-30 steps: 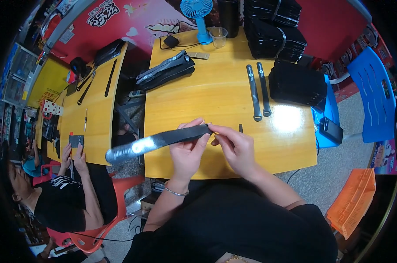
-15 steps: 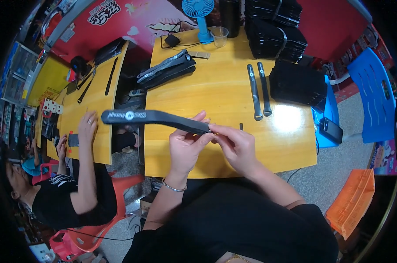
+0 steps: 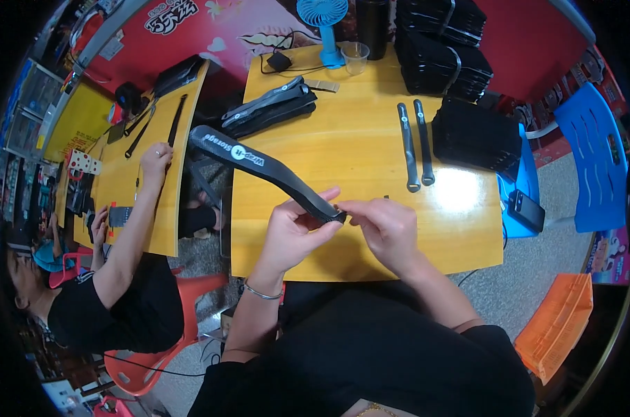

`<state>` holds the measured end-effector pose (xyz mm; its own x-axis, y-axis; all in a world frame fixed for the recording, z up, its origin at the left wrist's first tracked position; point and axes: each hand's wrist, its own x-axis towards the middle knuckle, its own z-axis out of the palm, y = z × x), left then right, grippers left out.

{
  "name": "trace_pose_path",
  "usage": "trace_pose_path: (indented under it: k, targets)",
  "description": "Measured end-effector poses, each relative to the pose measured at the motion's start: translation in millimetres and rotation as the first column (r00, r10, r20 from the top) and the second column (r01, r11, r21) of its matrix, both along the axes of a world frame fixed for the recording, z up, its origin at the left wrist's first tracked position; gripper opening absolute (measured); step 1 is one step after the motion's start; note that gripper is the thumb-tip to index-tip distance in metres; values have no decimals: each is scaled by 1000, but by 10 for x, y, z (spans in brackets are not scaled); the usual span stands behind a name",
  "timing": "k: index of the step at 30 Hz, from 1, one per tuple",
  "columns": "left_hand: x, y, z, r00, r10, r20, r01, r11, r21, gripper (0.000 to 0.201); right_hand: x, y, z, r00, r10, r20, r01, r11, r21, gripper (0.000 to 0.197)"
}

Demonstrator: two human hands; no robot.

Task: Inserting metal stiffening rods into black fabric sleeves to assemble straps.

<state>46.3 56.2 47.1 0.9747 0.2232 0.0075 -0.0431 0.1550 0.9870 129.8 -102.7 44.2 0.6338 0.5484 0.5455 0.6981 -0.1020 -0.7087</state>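
Observation:
A long black strap (image 3: pixel 273 169) with pale printing, perhaps several layers thick, is gripped near its lower end by my left hand (image 3: pixel 292 233). From there it rises up and to the left above the table. At that lower end, the fingers of my right hand (image 3: pixel 391 235) are pinched together; a small shiny bit shows there, too small to make out. Two similar straps, a left one (image 3: pixel 408 149) and a right one (image 3: pixel 424 142), lie side by side on the yellow table (image 3: pixel 315 153). Further back on the left rests a bundle of straps (image 3: pixel 276 108).
Stacked black packs (image 3: pixel 447 59) and a black pile (image 3: pixel 475 135) stand at the back right. A blue fan (image 3: pixel 325 31) and a clear cup (image 3: pixel 355 59) are at the back. A blue chair (image 3: pixel 589 160) and orange crate (image 3: pixel 558 323) stand right. On the left, a co-worker (image 3: pixel 120 299) sits at another table.
The strap's free end has swung up and to the right, and its lower end has shifted slightly right. My right hand has moved slightly right. The co-worker's arm has reached farther across their table.

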Motion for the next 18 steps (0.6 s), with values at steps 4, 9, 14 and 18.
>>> trace_pose_path:
  k: [4,9,14,18]
  targets:
    - [-26,25,96,996,-88,-32,85,992,-95,37,-16,-53,132,998,-7,66,11,998,-61,25]
    - [-23,16,22,979,-12,-203,-23,986,-168,43,74,-183,167,981,138,-137,-163,968,-190,25]
    - [-65,-92,-45,996,-39,-83,7,935,-354,42,48,-94,73,949,261,-177,-231,958,169,33]
    - [34,-149,10,993,-83,-89,44,925,-377,44,44,-181,34,928,208,-308,-188,978,93,24]
